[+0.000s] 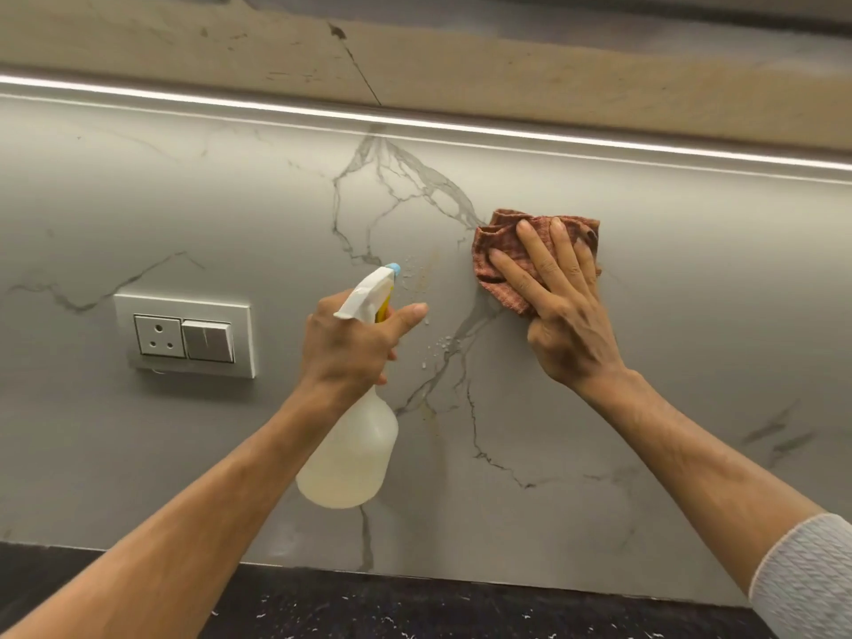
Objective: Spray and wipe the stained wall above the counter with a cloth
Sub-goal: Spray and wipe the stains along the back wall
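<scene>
While left hand (355, 343) grips translucent bottle (350, 458), right hand (560, 306) flattens woven cloth (500, 244).

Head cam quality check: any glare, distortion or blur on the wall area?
Head view: the light strip under the cabinet is blown out white; wide-angle bend curves it and the counter edge; wall evenly lit, droplets near the spray bottle readable; cloth and both hands sharp.
</scene>
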